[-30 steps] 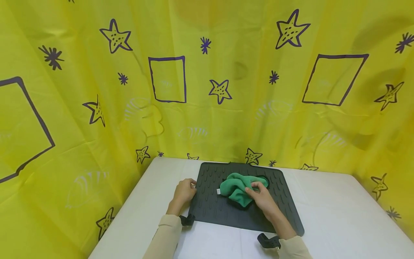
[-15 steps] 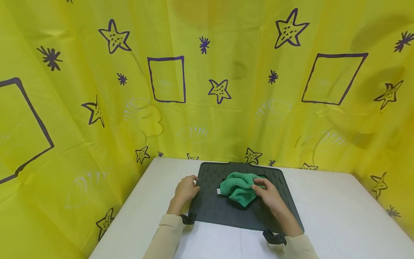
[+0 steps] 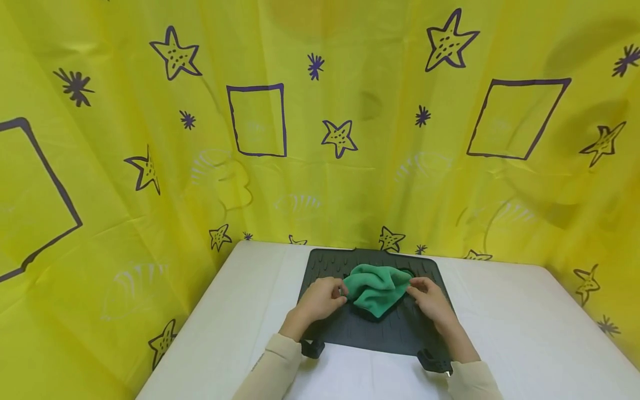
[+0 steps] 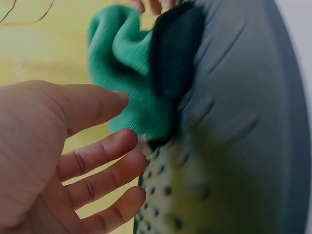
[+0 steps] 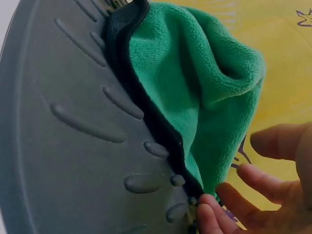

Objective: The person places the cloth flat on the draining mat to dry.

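Note:
A crumpled green cloth (image 3: 377, 289) with a fleecy face and a dark border or underside lies on a dark grey ribbed mat (image 3: 345, 330). At the cloth's left end is my left hand (image 3: 322, 299), its thumb and fingers apart; in the left wrist view those fingers (image 4: 105, 158) reach toward the cloth (image 4: 139, 114) with a gap between them. My right hand (image 3: 432, 303) is at the opposite end. In the right wrist view its lower fingertips (image 5: 207, 217) are right at the cloth's dark edge (image 5: 161, 131), thumb spread away. The cloth's white tag is mostly hidden by the left hand.
The mat rests on a white table (image 3: 520, 328). Behind and beside it hangs a yellow curtain (image 3: 310, 183) with stars and squares. Each wrist wears a black strap mount, such as the left one (image 3: 312, 348).
My left hand has moved right from the mat's left edge to the cloth's left end. My right hand has let go of the cloth's folds and shifted right to its right corner.

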The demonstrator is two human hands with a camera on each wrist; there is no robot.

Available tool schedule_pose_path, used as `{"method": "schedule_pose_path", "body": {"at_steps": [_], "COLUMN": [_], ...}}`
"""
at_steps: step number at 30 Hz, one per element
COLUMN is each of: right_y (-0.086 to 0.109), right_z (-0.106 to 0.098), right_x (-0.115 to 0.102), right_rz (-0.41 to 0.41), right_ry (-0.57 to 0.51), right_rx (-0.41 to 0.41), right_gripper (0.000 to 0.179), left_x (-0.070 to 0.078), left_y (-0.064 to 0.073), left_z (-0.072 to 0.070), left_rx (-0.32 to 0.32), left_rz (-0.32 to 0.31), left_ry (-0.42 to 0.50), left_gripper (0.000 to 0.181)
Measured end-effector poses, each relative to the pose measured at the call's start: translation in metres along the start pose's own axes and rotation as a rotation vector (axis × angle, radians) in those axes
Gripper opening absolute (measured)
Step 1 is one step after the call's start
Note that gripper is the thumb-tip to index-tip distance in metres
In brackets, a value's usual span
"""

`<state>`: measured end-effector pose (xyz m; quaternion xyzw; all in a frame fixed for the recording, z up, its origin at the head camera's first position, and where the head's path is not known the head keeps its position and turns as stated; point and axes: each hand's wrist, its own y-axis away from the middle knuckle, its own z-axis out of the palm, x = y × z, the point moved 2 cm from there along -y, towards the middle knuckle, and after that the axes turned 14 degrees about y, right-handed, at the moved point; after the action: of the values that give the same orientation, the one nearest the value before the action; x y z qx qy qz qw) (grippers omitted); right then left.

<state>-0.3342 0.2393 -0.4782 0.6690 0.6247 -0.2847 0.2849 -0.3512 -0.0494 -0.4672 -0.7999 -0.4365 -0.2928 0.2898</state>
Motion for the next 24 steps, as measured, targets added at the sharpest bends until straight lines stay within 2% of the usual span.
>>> {"method": "schedule_pose_path", "body": {"at_steps": [4,8,12,15,20,24], "right_y": [-0.001,0.000,0.001,0.003,0.007,0.010], "right_z": [0.003,0.006,0.009,0.013,0.021,0.024], "right_x": [-0.001,-0.003,-0.009,-0.013,-0.020,-0.024], "right_rz": [-0.031,-0.062,-0.128,-0.216,-0.368,-0.454], "right_ry": [0.047,0.075,0.087,0.093,0.112,0.091], "right_rx": [-0.031,-0.047,-0.099,-0.201,-0.372,-0.399], "right_gripper": [0.037,0.030,0.022,0.019,0.025,0.024], "left_x": [0.004,0.003,0.004,0.005,0.010,0.016], "left_y": [0.000,0.000,0.000,-0.001,-0.002,-0.002], "left_z": [0.016,0.027,0.031,0.032,0.032,0.032], "left_rx": [-0.052,-0.059,-0.014,0.026,0.067,0.086], "left_rz": [0.020,0.015,0.017,0.030,0.067,0.097], "left_ry": [-0.062,-0.155,-0.212,-0.213,-0.212,-0.200], "left_gripper": [0.016,0.017,0.012,0.008,0.008,0.009]}}
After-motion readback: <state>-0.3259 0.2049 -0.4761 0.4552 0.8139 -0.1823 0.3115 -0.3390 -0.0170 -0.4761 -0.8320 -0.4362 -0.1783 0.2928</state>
